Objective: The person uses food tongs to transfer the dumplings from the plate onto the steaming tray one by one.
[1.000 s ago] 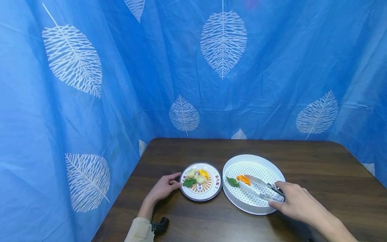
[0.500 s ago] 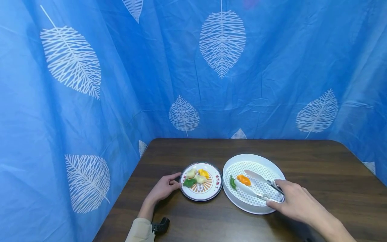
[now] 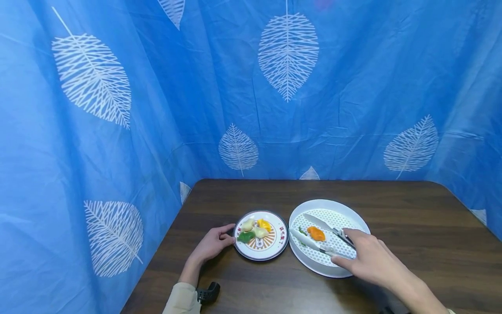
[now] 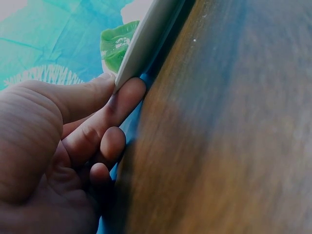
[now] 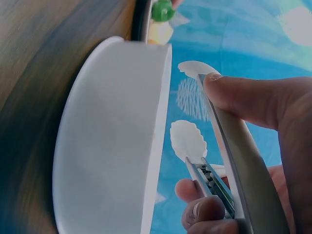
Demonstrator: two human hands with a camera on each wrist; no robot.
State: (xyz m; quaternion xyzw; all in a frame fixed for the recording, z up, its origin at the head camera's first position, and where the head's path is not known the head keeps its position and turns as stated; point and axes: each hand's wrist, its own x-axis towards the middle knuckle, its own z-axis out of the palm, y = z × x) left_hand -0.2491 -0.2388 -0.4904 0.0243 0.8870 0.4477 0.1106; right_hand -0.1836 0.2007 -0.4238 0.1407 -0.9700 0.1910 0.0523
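My left hand [image 3: 211, 244] pinches the left rim of a round printed plate [image 3: 274, 249], thumb on top and a finger underneath. On it sit a green dumpling [image 3: 245, 237], a yellow dumpling [image 3: 264, 225] and two pale dumplings [image 3: 260, 232]. My right hand [image 3: 370, 257] holds metal tongs [image 3: 310, 243] by their handles, thumb on one arm and fingers on the other. The spread tong tips reach over a white perforated steamer tray [image 3: 325, 271]. Between the arms lies an orange dumpling [image 3: 316, 233]; the nearer tip partly hides a green dumpling [image 3: 302, 230].
Plate and tray stand side by side on a dark wooden table [image 3: 412, 218], their rims close together. A blue curtain [image 3: 345, 109] with white leaf prints hangs behind the table and along its left. A black wrist strap [image 3: 208, 293] is on the left forearm.
The right hand and tongs have moved left, and the tong tips now sit farther left over the tray. The green dumpling there turned and is now partly covered. The left hand stayed put.
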